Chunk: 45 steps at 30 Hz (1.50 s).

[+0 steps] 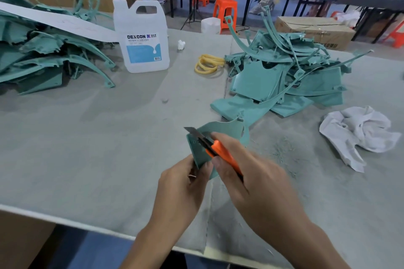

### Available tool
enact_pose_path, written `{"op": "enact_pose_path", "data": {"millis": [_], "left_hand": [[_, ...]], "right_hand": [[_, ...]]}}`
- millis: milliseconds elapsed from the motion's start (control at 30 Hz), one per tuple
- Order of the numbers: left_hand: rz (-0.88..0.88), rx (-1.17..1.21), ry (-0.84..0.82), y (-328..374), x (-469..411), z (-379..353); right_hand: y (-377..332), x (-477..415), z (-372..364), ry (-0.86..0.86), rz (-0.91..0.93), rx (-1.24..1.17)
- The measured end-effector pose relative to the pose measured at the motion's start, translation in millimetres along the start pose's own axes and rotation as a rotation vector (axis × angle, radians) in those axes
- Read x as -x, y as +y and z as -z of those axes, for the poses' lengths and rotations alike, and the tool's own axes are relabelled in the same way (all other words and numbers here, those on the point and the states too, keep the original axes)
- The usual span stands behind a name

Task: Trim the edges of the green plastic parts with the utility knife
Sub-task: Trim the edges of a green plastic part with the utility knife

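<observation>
Gripped part [220,131] in left hand [181,183], over table [98,137] near front edge. Clenched right hand [251,179] round knife [220,153], blade at part's top-left edge. Worked in gap between two piles [284,72]; capped jug [142,37] behind, contents unclear.

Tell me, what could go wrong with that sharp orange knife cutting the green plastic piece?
1. The bare metal blade of the orange utility knife sits on the flat green plastic part, close to the left hand that grips it. A slip could cut those fingers.
2. The left hand holds the part by its near end only, so it might twist when the right hand pushes the knife.
</observation>
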<state>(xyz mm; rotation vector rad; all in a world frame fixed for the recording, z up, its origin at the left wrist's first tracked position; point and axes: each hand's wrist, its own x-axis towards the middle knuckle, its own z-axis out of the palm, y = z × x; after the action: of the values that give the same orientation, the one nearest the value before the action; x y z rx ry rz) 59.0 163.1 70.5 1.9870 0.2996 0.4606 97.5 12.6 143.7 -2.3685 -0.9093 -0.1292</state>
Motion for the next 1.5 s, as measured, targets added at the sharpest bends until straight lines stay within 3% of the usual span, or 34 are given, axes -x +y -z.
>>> {"op": "enact_pose_path", "data": {"millis": [233,500,700,867,1133,1300,1500], "left_hand": [[-0.037,-0.084,0.063,3.7,1.4,4.2],[0.028,-0.088,0.107,-6.4,10.7,8.1],[-0.010,-0.123,0.088,-2.9,7.9,6.6],[0.014,-0.102,0.113,-4.6,9.1,7.5],[-0.009,-0.116,0.083,0.2,5.5,3.3],[-0.009,-0.131,0.135,-2.6,6.3,7.3],[-0.009,-0.151,0.097,4.1,3.0,7.3]], "right_hand": [[-8.7,-1.0,-1.8,-0.043,-0.001,0.014],[9.8,-13.3,11.8,0.119,-0.112,0.011],[-9.1,-0.1,-0.5,0.029,-0.028,0.056],[9.4,-5.8,10.4,0.139,-0.109,0.058],[-4.6,7.3,0.4,0.018,-0.035,0.045],[19.1,-3.2,10.7,0.174,-0.119,0.055],[0.7,4.0,2.9,0.088,-0.040,0.034]]}}
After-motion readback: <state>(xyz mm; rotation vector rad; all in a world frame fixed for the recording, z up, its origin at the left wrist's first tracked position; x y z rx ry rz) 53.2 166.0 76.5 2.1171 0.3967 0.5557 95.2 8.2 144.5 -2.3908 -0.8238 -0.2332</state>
